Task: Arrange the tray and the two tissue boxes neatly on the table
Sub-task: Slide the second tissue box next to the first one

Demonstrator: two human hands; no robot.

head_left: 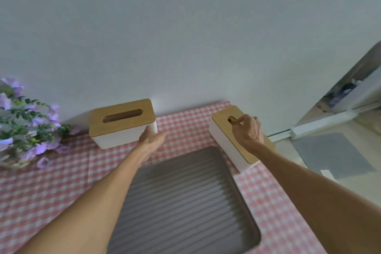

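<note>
Two white tissue boxes with wooden lids stand at the back of the table. The left tissue box [121, 122] is by the wall; my left hand [151, 137] lies against its right end, palm on the side, fingers partly hidden. The right tissue box [228, 140] is angled near the table's right edge. My right hand [248, 132] rests on its lid with fingertips in the slot, gripping it. A grey ribbed tray [185, 202] lies in front between both forearms, touching the right box's near side.
A pink-and-white checked cloth [41, 192] covers the table. Purple flowers in a basket [24, 128] stand at the left. A plain wall rises behind. The table's right edge drops to the floor and a grey mat [329, 154].
</note>
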